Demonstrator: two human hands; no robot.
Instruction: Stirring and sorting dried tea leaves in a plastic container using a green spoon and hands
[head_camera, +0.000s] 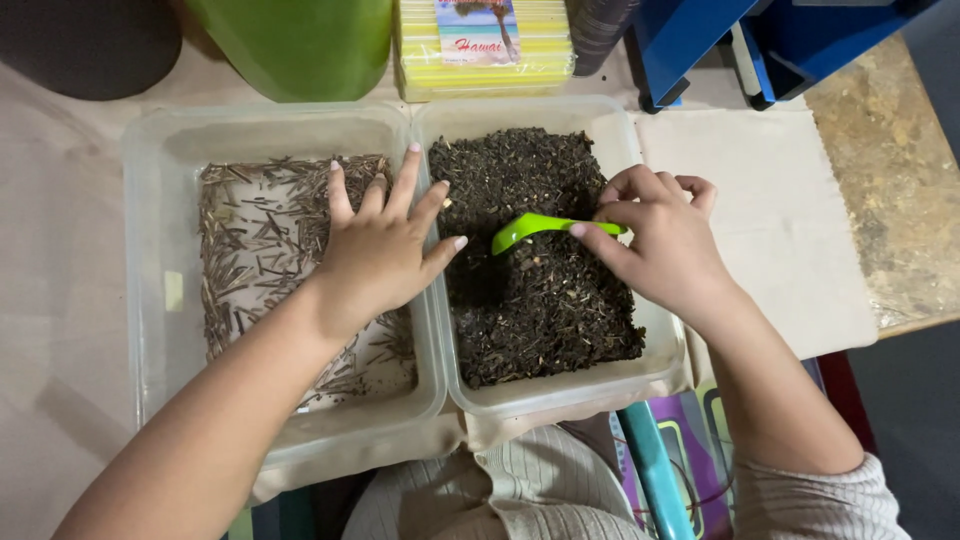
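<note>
Nearest, ribbed beige sleeves. Left hand (375, 250) spread wide, holding nothing, across 2 touching tubs' rims; right hand (660, 235) pinching green scoop (540, 228) over right tub (560, 395), piled with dark flakes (530, 300). Left tub (160, 250): thin sticks (255, 250), partly filled.

Green container (300, 40) at top: cut by upper edge, only lower body seen. Dark round object (85, 45) top left: cut by edge, kind cannot be told. Blue frame (700, 35) top right: upper part out of view. Left hand (385, 250) covers part of the dry stalks (260, 250) and the shared tray rims beneath it. Green scoop (535, 228): handle end hidden inside right hand (660, 240) fingers. Both forearms run off the bottom edge. Items under the table edge near the teal bar (655, 470): partly hidden, unidentifiable.
</note>
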